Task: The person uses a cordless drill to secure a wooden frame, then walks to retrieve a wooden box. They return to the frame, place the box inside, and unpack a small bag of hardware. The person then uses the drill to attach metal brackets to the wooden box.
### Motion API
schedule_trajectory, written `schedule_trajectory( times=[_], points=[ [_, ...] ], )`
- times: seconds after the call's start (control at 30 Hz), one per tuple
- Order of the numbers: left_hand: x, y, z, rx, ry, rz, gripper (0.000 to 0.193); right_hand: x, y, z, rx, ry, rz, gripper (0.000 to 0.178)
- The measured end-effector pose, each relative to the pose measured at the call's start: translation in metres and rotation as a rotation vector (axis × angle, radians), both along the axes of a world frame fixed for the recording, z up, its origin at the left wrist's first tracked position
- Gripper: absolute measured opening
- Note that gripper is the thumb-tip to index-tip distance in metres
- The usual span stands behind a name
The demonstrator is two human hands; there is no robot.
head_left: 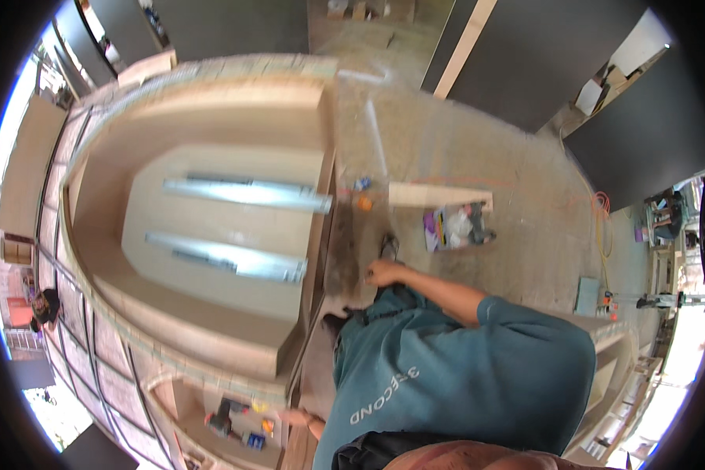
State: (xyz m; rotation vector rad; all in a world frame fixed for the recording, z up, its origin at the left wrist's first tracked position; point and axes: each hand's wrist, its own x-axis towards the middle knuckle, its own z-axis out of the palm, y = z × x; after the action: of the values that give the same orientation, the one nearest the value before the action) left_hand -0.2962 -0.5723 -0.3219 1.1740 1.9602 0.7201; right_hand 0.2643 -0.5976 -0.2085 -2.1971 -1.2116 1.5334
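My left hand (294, 417) is low in the view, its fingers reaching toward the edge of a small wooden compartment (182, 407); they look stretched out, though blurred. Inside that compartment lie a cordless drill (222, 420) and a small blue item (254, 441). My right hand (382, 272) is curled closed in front of my thigh, and whatever it may hold is hidden. Left of me stands a large curved wooden cabinet shell (200, 325). Two metal drawer slides, an upper slide (247, 193) and a lower slide (227, 256), lie on its pale inner panel.
On the floor ahead are a wooden board (439, 194), an open box of bagged items (456, 227) and a small orange object (365, 203). Dark panels (533, 59) stand at the back right. An orange cable (601, 205) lies at the right. Another person (45, 307) is far left.
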Motion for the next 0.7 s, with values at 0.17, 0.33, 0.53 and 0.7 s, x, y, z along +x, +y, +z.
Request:
schedule_trajectory(
  times=[0.17, 0.33, 0.53, 0.7],
  points=[
    [0.271, 0.019, -0.022, -0.434, -0.099, -0.426, 0.069, 0.158, -0.035, -0.024, 0.056, -0.090, -0.170, 0.044],
    [0.495, 0.064, -0.019, -0.700, -0.202, -0.707, 0.067, 0.302, -0.061, 0.006, 0.072, -0.053, -0.331, 0.040],
    [0.674, 0.119, -0.028, -0.801, -0.218, -0.773, 0.064, 0.459, -0.029, 0.010, 0.144, -0.057, -0.462, 0.039],
    [0.781, 0.166, -0.064, -0.934, -0.118, -0.736, 0.061, 0.586, 0.060, 0.000, 0.228, 0.064, -0.481, 0.040]
  ],
)
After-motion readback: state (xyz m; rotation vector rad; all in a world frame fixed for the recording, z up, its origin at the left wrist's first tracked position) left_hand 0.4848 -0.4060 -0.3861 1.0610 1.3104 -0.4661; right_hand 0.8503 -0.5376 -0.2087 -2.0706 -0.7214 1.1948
